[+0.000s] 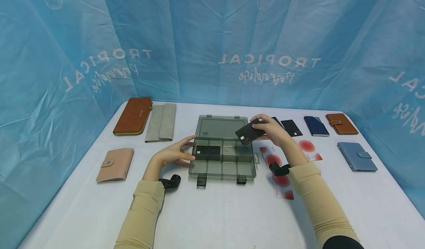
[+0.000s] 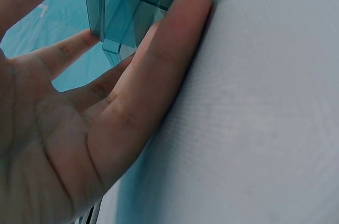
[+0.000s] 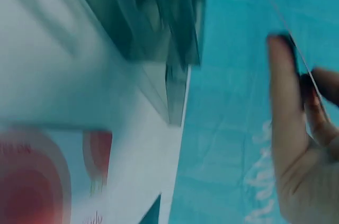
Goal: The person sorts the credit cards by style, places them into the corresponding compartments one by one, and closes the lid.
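A translucent grey-green plastic organizer box [image 1: 216, 174] with several compartments lies on the table, its lid [image 1: 220, 125] swung back. My left hand [image 1: 169, 154] rests against the box's left side, fingers spread and mostly straight; its fingertips touch the wall in the left wrist view. In my right hand [image 1: 270, 129] a black VIP card [image 1: 247, 132] is pinched between thumb and fingers, tilted over the box's right rear part. Another black card [image 1: 212, 153] lies in a left rear compartment. The right wrist view shows the held card edge-on [image 3: 308, 73].
More black cards [image 1: 292, 128] lie behind my right hand. Red-and-white cards [image 1: 282, 193] are right of the box. Brown [image 1: 132, 116], grey [image 1: 161, 123] and pink [image 1: 115, 164] wallets lie left; navy [image 1: 316, 126], brown [image 1: 342, 124] and blue [image 1: 357, 156] ones lie right. A blue curtain [image 1: 199, 83] stands behind.
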A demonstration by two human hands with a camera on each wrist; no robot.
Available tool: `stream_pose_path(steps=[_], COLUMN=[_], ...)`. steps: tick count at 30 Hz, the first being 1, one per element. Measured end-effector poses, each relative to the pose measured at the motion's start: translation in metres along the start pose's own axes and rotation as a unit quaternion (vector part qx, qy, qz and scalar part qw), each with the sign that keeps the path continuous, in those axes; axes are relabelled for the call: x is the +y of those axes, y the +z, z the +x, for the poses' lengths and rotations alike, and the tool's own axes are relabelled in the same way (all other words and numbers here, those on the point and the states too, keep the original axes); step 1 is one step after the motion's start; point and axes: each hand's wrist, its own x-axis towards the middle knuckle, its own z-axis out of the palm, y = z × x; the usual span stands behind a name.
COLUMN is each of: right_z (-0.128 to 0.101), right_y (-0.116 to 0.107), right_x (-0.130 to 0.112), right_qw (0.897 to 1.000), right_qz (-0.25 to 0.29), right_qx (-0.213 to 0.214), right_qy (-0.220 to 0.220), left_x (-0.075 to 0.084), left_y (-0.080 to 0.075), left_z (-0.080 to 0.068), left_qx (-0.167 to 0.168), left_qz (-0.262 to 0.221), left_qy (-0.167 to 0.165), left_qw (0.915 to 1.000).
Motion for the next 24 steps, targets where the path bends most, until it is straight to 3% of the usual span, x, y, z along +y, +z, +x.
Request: stream_pose_path(steps=[4,10,12,14,17,19,24], right_z=[0.002,0.001,0.0,0.0,-0.001,-0.002,-0.004], right_y=[0.017,0.036,0.04,0.043,0.047,0.049,0.052], right_x=[0.002,0.007,0.008,0.009,0.01,0.011,0.009], right_qw=[0.992,0.968,0.949,0.923,0.877,0.855,0.828], right_qz=[-0.122,-0.237,-0.291,-0.351,-0.439,-0.479,-0.531], right_qx=[0.001,-0.069,-0.095,-0.113,-0.113,-0.101,-0.08], right_qy=[-0.027,-0.049,-0.073,-0.11,-0.157,-0.168,-0.162], left_x=[0.0,0.0,0.0,0.0,0.0,0.0,0.0], left_y=[0.0,0.0,0.0,0.0,0.0,-0.001,-0.001], left_z=[0.0,-0.001,-0.001,-0.001,-0.001,-0.001,0.0], left_qx=[0.0,-0.004,-0.003,-0.001,0.0,-0.001,-0.003], left_qz=[-0.002,-0.005,-0.005,-0.004,-0.004,-0.004,-0.004], left_qy=[0.0,0.002,0.003,0.003,0.004,0.004,0.002], left_qw=[1.0,1.0,1.0,1.0,1.0,1.0,1.0])
